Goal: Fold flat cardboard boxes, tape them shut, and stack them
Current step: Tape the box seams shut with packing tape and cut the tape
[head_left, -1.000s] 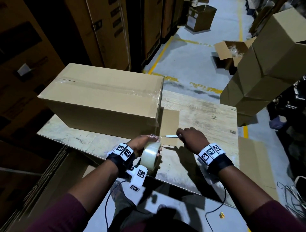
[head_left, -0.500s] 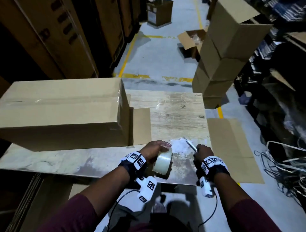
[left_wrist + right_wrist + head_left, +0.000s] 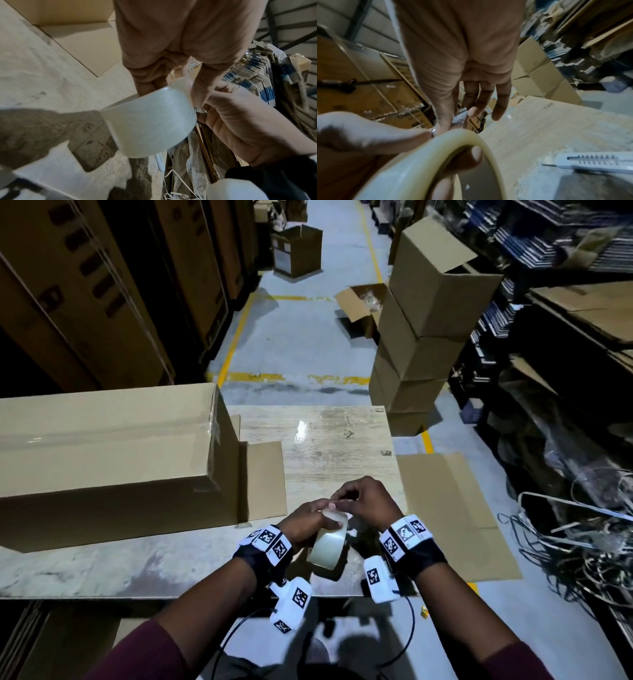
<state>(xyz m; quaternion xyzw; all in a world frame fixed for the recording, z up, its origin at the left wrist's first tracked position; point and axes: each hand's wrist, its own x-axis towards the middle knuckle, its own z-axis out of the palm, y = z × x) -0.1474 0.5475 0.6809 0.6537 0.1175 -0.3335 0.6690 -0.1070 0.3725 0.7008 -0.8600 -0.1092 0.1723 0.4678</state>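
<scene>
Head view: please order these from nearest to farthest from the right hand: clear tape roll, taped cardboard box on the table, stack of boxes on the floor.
1. Clear tape roll, touching the right hand.
2. Taped cardboard box, left on the table.
3. Stack of boxes, on the floor beyond the table.

A closed box (image 3: 106, 446) sits on the left of the surface (image 3: 329, 440), with a flat cardboard sheet (image 3: 265, 477) tucked just beside its right end. At lower centre both hands meet over the surface's near edge: the left hand (image 3: 305, 522) and right hand (image 3: 366, 501) share a tape roll (image 3: 327, 546). A cutter (image 3: 594, 161) lies on the surface beside the roll. A stack of boxes (image 3: 421, 337) stands on the floor at upper right, beyond the surface's far corner.
</scene>
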